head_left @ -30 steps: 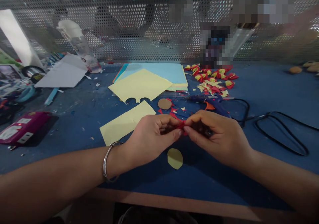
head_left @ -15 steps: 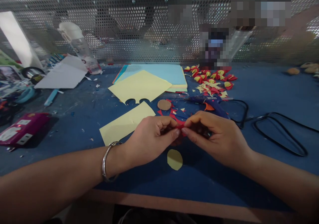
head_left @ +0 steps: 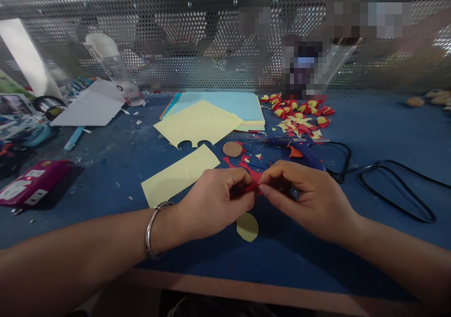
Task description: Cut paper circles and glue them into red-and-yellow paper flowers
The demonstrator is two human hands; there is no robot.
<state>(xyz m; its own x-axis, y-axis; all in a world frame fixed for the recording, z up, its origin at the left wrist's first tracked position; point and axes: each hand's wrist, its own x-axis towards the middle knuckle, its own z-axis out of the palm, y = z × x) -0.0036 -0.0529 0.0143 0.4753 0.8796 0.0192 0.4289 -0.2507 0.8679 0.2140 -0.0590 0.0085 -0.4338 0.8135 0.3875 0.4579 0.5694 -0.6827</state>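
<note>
Blue is covering the top of the desk (head_left: 380, 129). Nearest the person, a yellow paper circle (head_left: 247, 228) is lying flat. Just past it, the left hand (head_left: 213, 202) and the right hand (head_left: 313, 197) are meeting, both pinching the same small red paper piece (head_left: 252, 186). That piece is sitting between them, partly hidden. Farther on, a yellow strip (head_left: 181, 175), a brown disc (head_left: 232, 149) and a blue glue gun (head_left: 307, 150) are resting. To the left, a purple box (head_left: 49, 176) is showing white patches (head_left: 35, 196), too blurry to read. Behind, red and yellow folded bits (head_left: 292, 106) are sitting beside a paper stack (head_left: 236, 105). At the back, a bottle (head_left: 118, 68) with marks too small to read is standing before a metal screen (head_left: 197, 54) with holes.
</note>
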